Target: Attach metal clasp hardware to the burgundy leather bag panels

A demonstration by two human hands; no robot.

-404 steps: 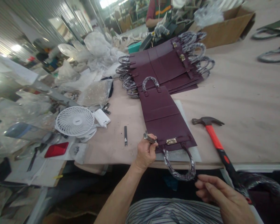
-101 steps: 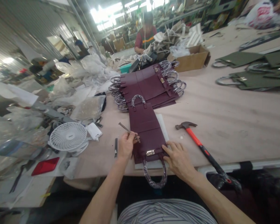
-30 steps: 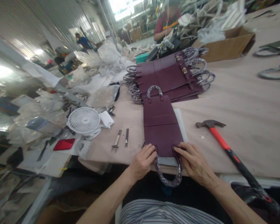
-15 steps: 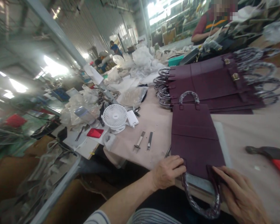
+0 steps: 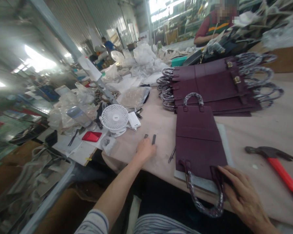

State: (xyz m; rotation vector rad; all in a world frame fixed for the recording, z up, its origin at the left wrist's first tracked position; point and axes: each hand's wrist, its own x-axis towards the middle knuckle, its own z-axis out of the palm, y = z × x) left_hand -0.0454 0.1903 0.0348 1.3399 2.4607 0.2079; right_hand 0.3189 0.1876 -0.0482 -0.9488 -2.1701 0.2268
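A dark purple leather bag piece (image 5: 197,139) with a plastic-wrapped handle at each end lies on a pale board (image 5: 226,136) near the table's front edge. My right hand (image 5: 244,191) grips the base of its near handle (image 5: 205,211) at the right corner, thumb low and fingers above. Off to the left, my left hand (image 5: 146,151) reaches down over two slim metal hand tools. Only the ends of one tool (image 5: 146,136) and the other tool (image 5: 154,139) show past it. Its fingertips are hidden, so I cannot tell whether it grips either tool.
Behind lies a stack of similar purple bag pieces (image 5: 210,78). A claw hammer (image 5: 280,169) rests at right, a thin dark tool (image 5: 172,155) beside the board. At left are a white fan (image 5: 114,117), red phone (image 5: 91,136) and plastic bags (image 5: 70,110). A person (image 5: 205,32) sits opposite.
My left hand has let go of the near handle's left corner and moved left to the metal tools. My right hand stays on the handle's right base. The view has shifted slightly.
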